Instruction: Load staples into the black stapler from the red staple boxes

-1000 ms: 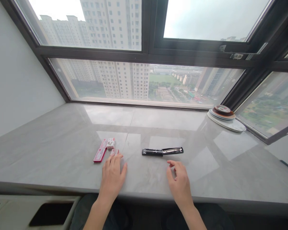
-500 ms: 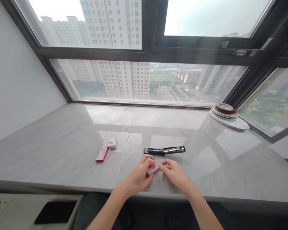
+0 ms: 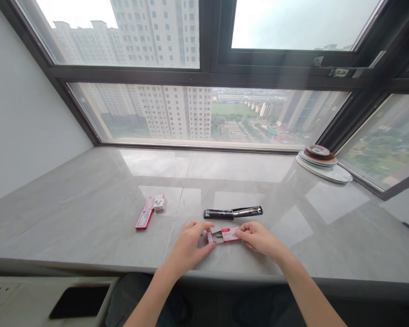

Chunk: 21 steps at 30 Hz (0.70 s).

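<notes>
Between my hands is a small red and white box (image 3: 229,234), its inner tray partly slid out to the left, with something small and dark in it. My left hand (image 3: 194,240) grips the tray's left end between thumb and fingers. The box's right end is pinched by my right hand (image 3: 257,236). Just beyond them lies a black stapler (image 3: 219,214), opened out flat, its metal channel showing on the right half.
Red and white boxes (image 3: 144,219) and a small white box (image 3: 159,202) lie to the left on the grey sill (image 3: 98,227). Stacked round plates or mats (image 3: 318,159) sit at the back right, by the window. A black rectangular object (image 3: 79,302) is at the lower left.
The small box has turned level and its tray now shows, pulled out to the left. My right hand has moved right and now holds the box's right end.
</notes>
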Available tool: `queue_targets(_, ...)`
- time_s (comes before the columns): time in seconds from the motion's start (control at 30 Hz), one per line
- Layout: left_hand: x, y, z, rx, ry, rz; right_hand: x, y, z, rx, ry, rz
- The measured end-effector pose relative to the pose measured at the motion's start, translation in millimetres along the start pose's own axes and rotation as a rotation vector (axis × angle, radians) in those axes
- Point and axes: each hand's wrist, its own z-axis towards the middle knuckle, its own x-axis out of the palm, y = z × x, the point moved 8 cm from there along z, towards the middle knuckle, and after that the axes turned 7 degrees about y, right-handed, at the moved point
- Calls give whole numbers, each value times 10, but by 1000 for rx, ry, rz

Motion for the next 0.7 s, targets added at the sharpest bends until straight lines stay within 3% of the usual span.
queue_targets(0.1,-30,-3,-18,7,-12,-7,-189,23,-99,26,-148,-185)
queue_targets(0.17,-28,-21,-5,10,-8,-9,-254,195,-176,-26,-293,-360)
queue_targets(0.23,-25,-33,10,10,-9,-11,-163,455,-211,-134,-344,-522)
queue_targets(0.33,-24,-34,14,8,-13,-5,128,776,-142,-243,-264,-714)
queue_targets(0.43,-22,-23,1,9,-17,10,318,933,-22,-264,-207,-863)
queue_targets(0.7,-10,5,-6,7,-24,20,399,969,32,-317,-137,-943)
